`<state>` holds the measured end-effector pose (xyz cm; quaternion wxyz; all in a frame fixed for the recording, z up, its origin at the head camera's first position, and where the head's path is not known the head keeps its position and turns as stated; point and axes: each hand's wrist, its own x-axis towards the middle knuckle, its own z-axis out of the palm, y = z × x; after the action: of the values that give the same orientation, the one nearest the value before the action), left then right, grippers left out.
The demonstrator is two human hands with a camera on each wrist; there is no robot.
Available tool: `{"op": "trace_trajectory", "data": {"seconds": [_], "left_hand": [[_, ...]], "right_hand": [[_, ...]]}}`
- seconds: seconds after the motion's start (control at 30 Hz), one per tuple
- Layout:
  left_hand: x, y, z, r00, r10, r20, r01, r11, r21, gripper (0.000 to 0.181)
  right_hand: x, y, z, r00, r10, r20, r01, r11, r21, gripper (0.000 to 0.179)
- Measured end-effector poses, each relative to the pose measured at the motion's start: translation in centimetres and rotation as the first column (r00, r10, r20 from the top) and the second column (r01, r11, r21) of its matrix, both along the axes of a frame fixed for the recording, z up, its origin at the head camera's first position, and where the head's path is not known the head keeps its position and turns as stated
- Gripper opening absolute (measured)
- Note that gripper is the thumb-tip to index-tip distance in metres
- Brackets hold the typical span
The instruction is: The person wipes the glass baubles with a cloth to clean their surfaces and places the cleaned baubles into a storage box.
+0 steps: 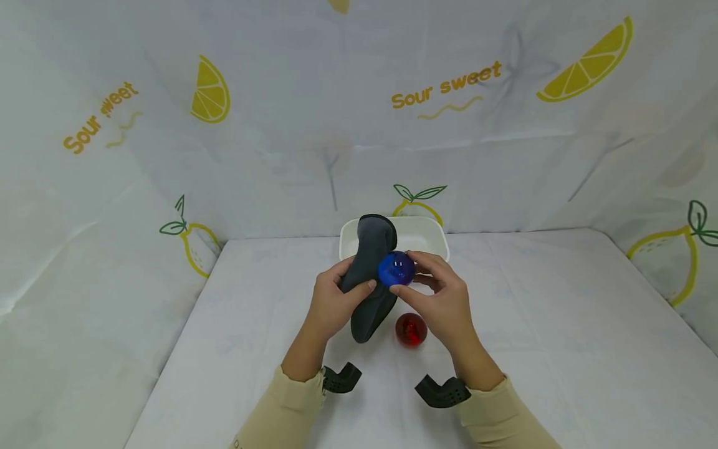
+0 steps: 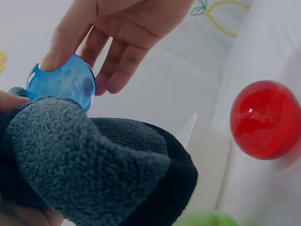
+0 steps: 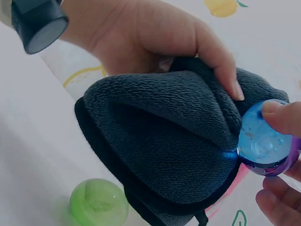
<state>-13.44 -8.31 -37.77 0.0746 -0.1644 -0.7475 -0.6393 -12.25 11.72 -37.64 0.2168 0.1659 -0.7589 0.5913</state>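
Observation:
In the head view my left hand [image 1: 336, 299] grips a dark grey plush cloth [image 1: 367, 249] with black edging, its thumb lying across the front. The cloth hangs in a loose fold. My right hand [image 1: 440, 296] pinches a clear blue ball [image 1: 396, 269] between thumb and fingers, against the cloth's right side. Small bubbles show inside the blue ball [image 2: 63, 84] in the left wrist view. A clear red ball [image 1: 411, 329] lies on the table below the hands. The right wrist view shows a pale green ball [image 3: 99, 202] near the cloth's lower edge; in the head view it is hidden.
A white rectangular tray [image 1: 421, 232] stands behind the hands at the table's back edge, partly covered by the cloth. The white-covered table [image 1: 538, 324] meets a lemon-print curtain [image 1: 291, 137] at the back and sides. Black camera mounts [image 1: 443, 393] sit on both wrists.

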Motion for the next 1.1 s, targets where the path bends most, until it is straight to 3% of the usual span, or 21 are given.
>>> {"op": "trace_trajectory", "data": {"seconds": [0.13, 0.33, 0.63, 0.83, 0.97, 1.1], "left_hand": [[0.19, 0.16, 0.16, 0.999, -0.03, 0.027, 0.03, 1.0, 0.003, 0.049], [0.12, 0.56, -0.25, 0.999, -0.009, 0.031, 0.01, 0.999, -0.036, 0.047], [0.22, 0.67, -0.11, 0.999, 0.033, 0.001, -0.033, 0.996, -0.086, 0.041], [0.33, 0.73, -0.04, 0.999, 0.044, -0.009, -0.044, 0.994, -0.104, 0.041], [0.39, 0.69, 0.0, 0.999, 0.045, -0.015, -0.046, 0.992, -0.115, 0.039], [0.36, 0.65, -0.04, 0.999, 0.042, -0.006, -0.043, 0.993, -0.114, 0.039]], "right_hand": [[-0.04, -0.01, -0.01, 0.992, -0.067, 0.103, 0.066, 0.998, 0.012, 0.052], [-0.16, 0.16, 0.39, 0.945, -0.112, 0.309, 0.11, 0.994, 0.022, 0.048], [-0.26, 0.22, 0.58, 0.905, -0.044, 0.423, 0.057, 0.998, -0.018, 0.05], [-0.6, 0.51, 0.69, 0.879, 0.062, 0.473, -0.008, 0.993, -0.115, 0.044], [-0.75, 0.72, 0.76, 0.849, 0.124, 0.513, -0.049, 0.986, -0.158, 0.042], [-0.69, 0.69, 0.82, 0.845, 0.136, 0.518, -0.057, 0.984, -0.166, 0.044]]}}
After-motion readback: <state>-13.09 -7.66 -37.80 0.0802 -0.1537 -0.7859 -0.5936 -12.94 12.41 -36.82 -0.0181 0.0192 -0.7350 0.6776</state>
